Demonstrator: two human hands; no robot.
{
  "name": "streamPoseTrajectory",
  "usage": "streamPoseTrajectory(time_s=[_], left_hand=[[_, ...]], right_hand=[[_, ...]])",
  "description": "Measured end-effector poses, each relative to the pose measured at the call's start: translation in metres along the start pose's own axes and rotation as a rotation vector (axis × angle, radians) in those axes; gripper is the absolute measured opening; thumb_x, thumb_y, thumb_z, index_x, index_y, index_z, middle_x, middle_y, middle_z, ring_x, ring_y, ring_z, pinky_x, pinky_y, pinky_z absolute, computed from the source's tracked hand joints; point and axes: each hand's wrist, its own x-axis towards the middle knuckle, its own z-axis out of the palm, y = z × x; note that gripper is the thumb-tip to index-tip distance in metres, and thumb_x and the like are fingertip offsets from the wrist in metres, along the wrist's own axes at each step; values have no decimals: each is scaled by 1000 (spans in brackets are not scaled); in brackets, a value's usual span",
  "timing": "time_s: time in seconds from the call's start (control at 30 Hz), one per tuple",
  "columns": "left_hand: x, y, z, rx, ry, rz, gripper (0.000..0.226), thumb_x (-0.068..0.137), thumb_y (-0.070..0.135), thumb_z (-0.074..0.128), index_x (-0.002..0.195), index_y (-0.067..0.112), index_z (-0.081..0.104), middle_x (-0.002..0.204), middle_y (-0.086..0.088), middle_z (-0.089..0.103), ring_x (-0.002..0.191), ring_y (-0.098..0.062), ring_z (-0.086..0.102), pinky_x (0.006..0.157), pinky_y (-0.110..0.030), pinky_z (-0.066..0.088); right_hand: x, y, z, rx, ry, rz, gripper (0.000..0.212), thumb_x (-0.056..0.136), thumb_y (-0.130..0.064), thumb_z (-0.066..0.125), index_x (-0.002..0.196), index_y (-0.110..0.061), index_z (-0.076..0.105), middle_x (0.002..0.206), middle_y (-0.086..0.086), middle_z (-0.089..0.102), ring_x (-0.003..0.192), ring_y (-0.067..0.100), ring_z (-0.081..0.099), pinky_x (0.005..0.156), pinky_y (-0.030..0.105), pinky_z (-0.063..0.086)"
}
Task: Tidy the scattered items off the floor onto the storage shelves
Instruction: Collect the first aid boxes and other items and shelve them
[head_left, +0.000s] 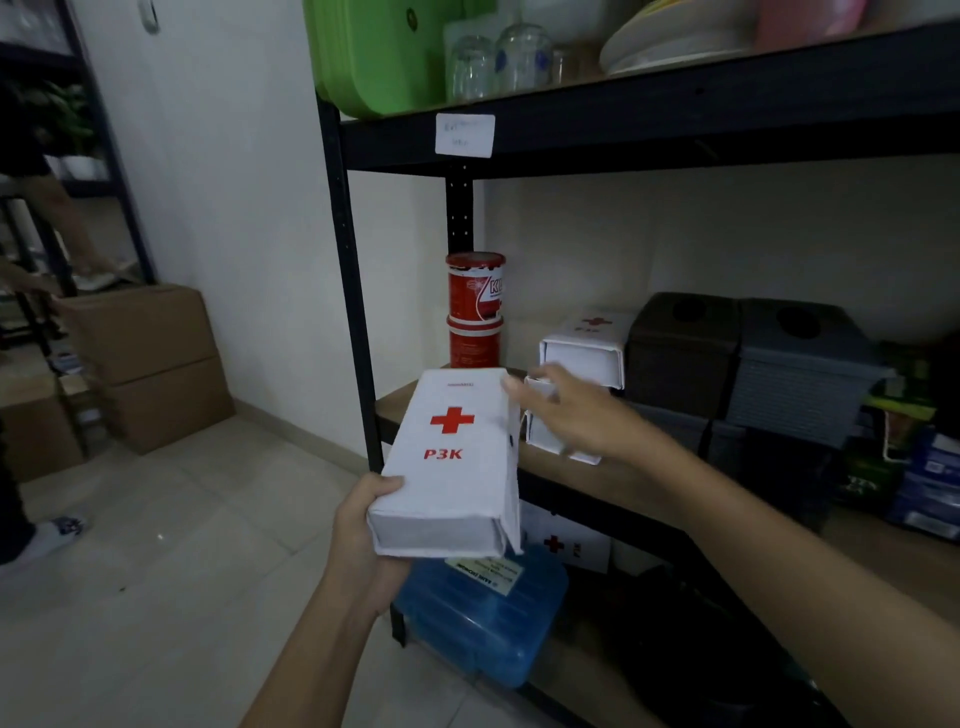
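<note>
Left hand (363, 525) grips the near short end of a white first-aid box (452, 457) marked with a red cross and "P3K": thumb on the top face, the other fingers underneath and out of sight. The box is carried in the air in front of the middle shelf board (597, 478) of the black storage rack (347, 270), not yet resting on it. Its long axis runs away from the body and slightly up, the far short end pointing at the two stacked red tins (475, 312) at the rack's left rear corner.

Right hand (566, 410) is stretched out over the shelf board, just right of the carried box's far end, fingers straight and spread. It lies against a smaller white box (543, 431) on the board; motion blur makes it uncertain whether it presses or only touches it. Behind that sits another white box (584, 348) with a red cross.

Judgement: the free gap lies between the red tins and the small white box. The left hand is the carrier and already points the box into the gap; the right hand is nearer the shelf contents and is placed to shift the small box rightward.
</note>
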Motion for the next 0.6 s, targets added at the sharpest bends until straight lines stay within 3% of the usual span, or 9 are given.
streamPoseTrajectory(time_s=[0.07,0.1,0.2,0.27,0.37,0.43,0.5,0.6], left_hand=[[10,8,18,-49,-31,33,78,44,35,78,116,10,59,99,-14,72,79,-25,69,59,-30,57],[17,13,28,-49,-42,44,65,57,35,68,117,11,59,97,-13,72,79,-24,68,60,-30,56],[44,30,59,1,-78,66,52,75,33,52,120,9,61,103,-14,70,87,-26,65,76,-35,50],[65,40,81,40,-102,66,54,79,38,53,123,9,61,110,-17,69,93,-29,64,87,-40,47],[100,50,117,170,-142,39,60,84,51,56,129,12,60,120,-17,66,104,-30,64,97,-45,46],[118,48,136,266,-121,26,73,78,69,60,130,17,61,123,-14,67,112,-29,63,100,-45,48],[149,37,135,324,8,19,96,58,85,64,130,22,59,121,-9,68,111,-26,65,102,-44,48],[194,16,119,296,120,1,123,36,97,62,136,25,52,131,-6,62,114,-24,62,105,-47,44]], right_hand=[[-32,-7,10,434,-300,80,80,81,-68,49,149,-41,17,141,-3,48,113,22,59,69,37,59],[-38,-9,13,637,-331,73,80,77,-64,56,144,-49,15,143,-4,46,116,23,58,72,43,60],[-22,-7,16,867,-95,30,84,80,-49,70,143,-56,14,141,-4,47,118,24,57,84,51,57],[-7,-9,4,893,97,3,77,90,-35,66,146,-51,15,136,-8,50,116,24,57,89,53,55],[18,-9,-26,833,312,-12,44,97,-28,56,132,-38,32,116,-14,52,104,19,58,84,51,58],[40,-5,-39,755,422,72,54,95,-33,53,144,-26,33,130,2,52,106,25,59,76,48,60],[61,-3,-42,672,458,168,67,92,-38,50,152,-22,24,134,12,50,104,30,61,72,47,60],[87,-7,-41,436,436,251,71,93,-42,48,153,-19,21,146,24,35,114,39,55,87,51,56]])
